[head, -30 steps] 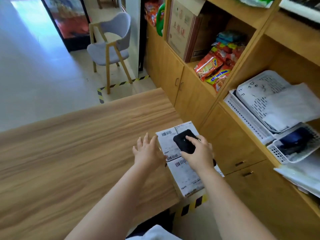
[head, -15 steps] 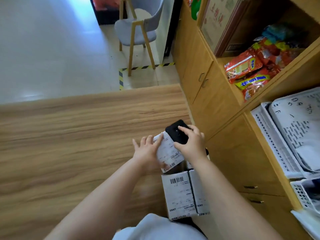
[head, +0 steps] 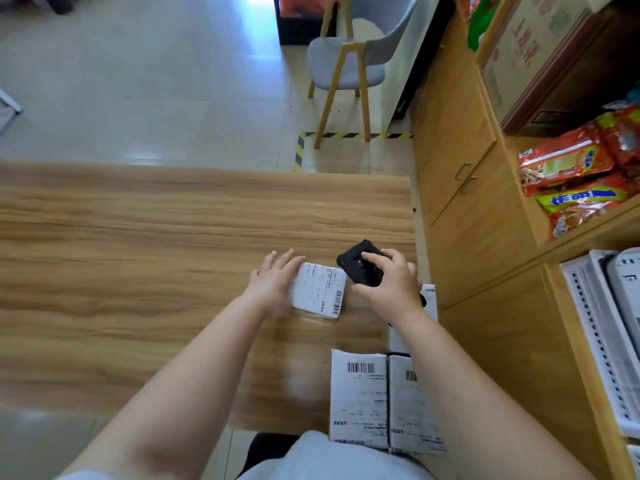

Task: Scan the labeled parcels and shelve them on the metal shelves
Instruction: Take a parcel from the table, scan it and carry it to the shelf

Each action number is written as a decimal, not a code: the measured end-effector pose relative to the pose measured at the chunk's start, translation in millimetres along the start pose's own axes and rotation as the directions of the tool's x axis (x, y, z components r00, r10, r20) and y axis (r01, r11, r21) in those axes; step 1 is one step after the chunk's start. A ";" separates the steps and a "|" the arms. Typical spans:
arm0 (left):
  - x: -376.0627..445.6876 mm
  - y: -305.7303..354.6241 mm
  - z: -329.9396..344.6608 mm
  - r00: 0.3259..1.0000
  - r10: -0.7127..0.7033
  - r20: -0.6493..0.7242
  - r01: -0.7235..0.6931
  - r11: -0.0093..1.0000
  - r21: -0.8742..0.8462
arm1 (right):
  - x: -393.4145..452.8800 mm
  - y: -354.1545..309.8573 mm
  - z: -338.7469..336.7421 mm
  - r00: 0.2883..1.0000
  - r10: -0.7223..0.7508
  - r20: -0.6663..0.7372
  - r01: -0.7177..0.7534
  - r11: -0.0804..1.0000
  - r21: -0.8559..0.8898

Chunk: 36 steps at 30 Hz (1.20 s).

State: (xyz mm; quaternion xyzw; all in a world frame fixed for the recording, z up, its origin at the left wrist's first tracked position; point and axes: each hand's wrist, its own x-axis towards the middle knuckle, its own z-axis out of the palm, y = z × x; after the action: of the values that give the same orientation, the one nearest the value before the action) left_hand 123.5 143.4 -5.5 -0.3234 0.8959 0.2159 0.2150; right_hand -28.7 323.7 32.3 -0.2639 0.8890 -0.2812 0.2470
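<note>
A small parcel [head: 320, 292] with a white barcode label lies on the wooden table [head: 138, 244]. My left hand [head: 273, 282] touches its left side with straight fingers. My right hand [head: 388, 282] grips a black handheld scanner [head: 360, 266] just right of that parcel and above the table. Two more labeled parcels [head: 360, 396] sit side by side at the table's near right corner, partly hidden by my right forearm. Another white parcel [head: 429, 299] peeks out behind my right wrist.
A wooden cabinet [head: 460, 174] with shelves of snack packets [head: 571, 168] and white trays [head: 595, 334] stands close on the right. A grey chair [head: 349, 60] stands beyond the table on the tiled floor, beside yellow-black floor tape [head: 346, 136].
The top parcel came off the stack and moved left onto the table under my left hand. My right hand with the scanner stayed above it. The view tilted down and left.
</note>
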 end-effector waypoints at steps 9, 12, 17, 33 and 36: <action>-35.7 -22.1 -1.4 0.905 -0.087 -0.417 -0.045 0.953 -0.298 | -1.8 -33.9 -19.5 0.976 -0.044 0.213 -0.017 0.960 0.279; -56.5 -23.7 -12.7 0.819 -0.096 -0.566 -0.121 0.935 -0.334 | -6.7 -53.5 -22.4 0.843 0.016 0.538 -0.293 0.852 0.434; -78.2 -36.1 -20.5 0.692 -0.053 -0.720 -0.133 0.971 -0.198 | -21.0 -74.7 -17.4 0.570 0.026 0.821 -0.530 0.775 0.344; -155.8 -105.5 3.0 0.683 -0.151 -0.715 0.129 0.988 -0.086 | -65.0 -122.5 38.7 0.404 0.034 0.914 -0.565 0.795 0.220; -177.1 -138.0 6.5 0.661 -0.217 -0.718 0.194 0.974 -0.116 | -76.8 -146.2 59.4 0.404 0.051 0.914 -0.524 0.831 0.185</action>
State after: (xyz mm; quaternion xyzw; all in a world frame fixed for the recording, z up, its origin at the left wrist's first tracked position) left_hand 341.6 136.8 48.0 -0.4845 0.8617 0.0574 -0.1392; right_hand 111.2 245.7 104.0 -0.1426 0.5714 -0.2500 0.7685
